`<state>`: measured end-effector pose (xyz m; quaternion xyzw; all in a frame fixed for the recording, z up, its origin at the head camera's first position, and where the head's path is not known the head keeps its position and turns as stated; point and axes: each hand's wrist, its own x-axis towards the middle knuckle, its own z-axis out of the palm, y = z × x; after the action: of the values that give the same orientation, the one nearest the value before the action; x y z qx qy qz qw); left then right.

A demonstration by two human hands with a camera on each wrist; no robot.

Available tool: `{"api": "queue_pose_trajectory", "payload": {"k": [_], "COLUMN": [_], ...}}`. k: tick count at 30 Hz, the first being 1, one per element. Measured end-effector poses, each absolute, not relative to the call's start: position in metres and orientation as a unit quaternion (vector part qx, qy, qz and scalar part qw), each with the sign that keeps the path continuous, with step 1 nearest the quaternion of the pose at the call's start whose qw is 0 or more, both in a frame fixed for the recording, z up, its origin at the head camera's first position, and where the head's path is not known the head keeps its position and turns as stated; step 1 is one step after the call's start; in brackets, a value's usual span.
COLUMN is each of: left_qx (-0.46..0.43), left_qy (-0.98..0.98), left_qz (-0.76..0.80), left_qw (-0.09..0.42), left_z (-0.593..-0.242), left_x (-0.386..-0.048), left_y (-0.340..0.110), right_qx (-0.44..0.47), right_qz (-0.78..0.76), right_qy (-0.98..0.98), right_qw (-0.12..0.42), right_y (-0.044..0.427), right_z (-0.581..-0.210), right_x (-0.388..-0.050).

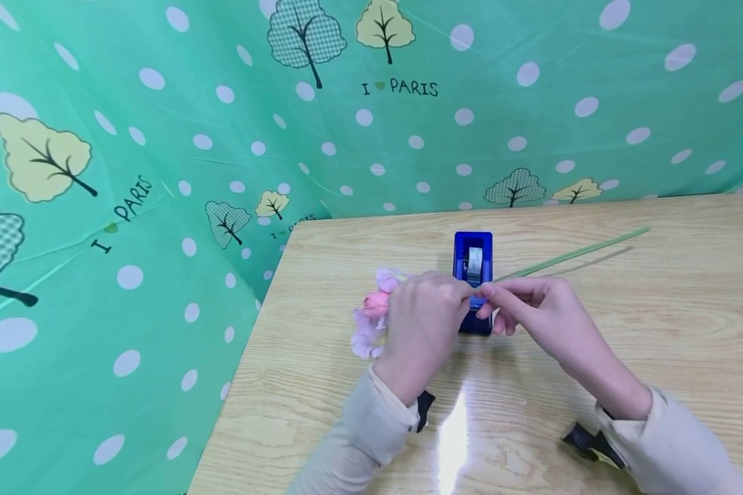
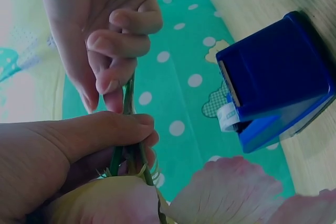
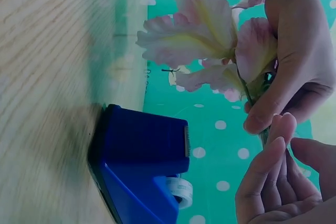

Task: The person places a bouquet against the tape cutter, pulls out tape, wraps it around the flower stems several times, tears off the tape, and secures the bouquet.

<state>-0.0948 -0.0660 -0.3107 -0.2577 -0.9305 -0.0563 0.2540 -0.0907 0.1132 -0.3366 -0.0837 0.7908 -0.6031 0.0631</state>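
Observation:
My left hand [image 1: 424, 323] grips a small bunch of artificial flowers by the stems, just below the blooms. A pink bloom [image 1: 376, 304] and lilac petals [image 1: 365, 337] stick out to its left. Close against it, my right hand [image 1: 554, 320] pinches the stems [image 2: 128, 95] with thumb and fingertips; whether tape lies under them I cannot tell. A long green stem [image 1: 578, 255] reaches out past the right hand to the upper right. Under and behind the hands stands a blue tape dispenser [image 2: 278, 72], with a roll of clear tape [image 3: 181, 191] in it.
The light wooden table [image 1: 675, 302] carries everything. A green dotted cloth [image 1: 371, 151] with printed trees hangs along its back and left side. Black straps [image 1: 585, 440] show at the cuffs of both sleeves.

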Motion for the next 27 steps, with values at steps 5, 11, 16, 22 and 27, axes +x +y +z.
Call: {"api": "queue_pose_trajectory", "payload": {"k": [5,11,16,22,27], "left_qx": [-0.246,-0.26,-0.273,-0.295,-0.299], "left_qy": [-0.941,-0.939,-0.935,-0.933,-0.934], "left_qz": [-0.062,-0.053,-0.04,-0.042,-0.055], "left_qw": [0.226,0.218,0.221,0.203,0.189], "left_z": [-0.3088,-0.3088,-0.3091,-0.3083,-0.3091], "left_x": [-0.0965,-0.0981,-0.0979,-0.0966,-0.0969], "left_y": [-0.0694,-0.0695,-0.0692,-0.0683,-0.0668], "right_qx": [-0.128,-0.2,-0.231,-0.243,-0.253], "right_qz": [-0.551,-0.414,-0.375,-0.363,-0.354], "right_qy": [0.825,0.862,0.859,0.865,0.869], "right_qw": [-0.005,-0.213,-0.261,-0.248,-0.235], "right_y": [0.1162,0.1154,0.1127,0.114,0.1174], "right_z": [-0.3319,-0.3327,-0.3349,-0.3358,-0.336], "right_x": [-0.0884,-0.0878,-0.0891,-0.0909,-0.0937]}}
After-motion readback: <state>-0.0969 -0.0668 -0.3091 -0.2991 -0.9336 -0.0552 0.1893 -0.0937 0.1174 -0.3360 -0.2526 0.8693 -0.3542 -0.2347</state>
